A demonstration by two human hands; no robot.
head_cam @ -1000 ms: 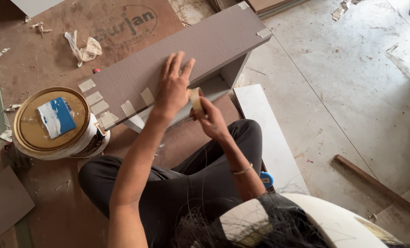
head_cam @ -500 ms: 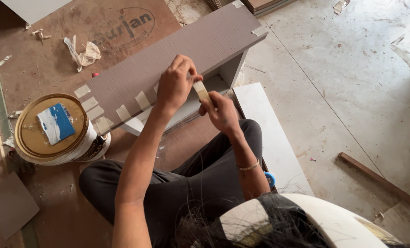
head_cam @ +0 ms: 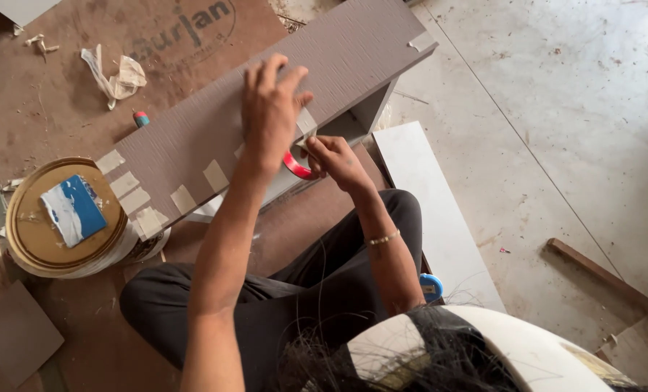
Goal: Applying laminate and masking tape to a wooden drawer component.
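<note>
A long grey-brown laminate board (head_cam: 193, 138) lies on top of a small box-shaped cabinet. Several strips of masking tape (head_cam: 183, 198) hold its near edge down. My left hand (head_cam: 272, 109) presses flat on the board's top near that edge. Just below it, my right hand (head_cam: 333, 160) grips a roll of masking tape (head_cam: 296, 166) with a red core, its tape end pulled up against the board edge under my left hand.
A round tin (head_cam: 59, 218) with a gold lid and a blue-white scrap stands at the left. A white panel (head_cam: 440, 218) lies on the floor to the right, a wooden strip (head_cam: 600, 272) further right. Crumpled tape (head_cam: 117, 76) lies on brown plywood. My black-trousered legs are crossed below.
My left hand has slid right along the board and flattened. My right hand has dropped below the board edge with the tape roll, pulling tape downward.
</note>
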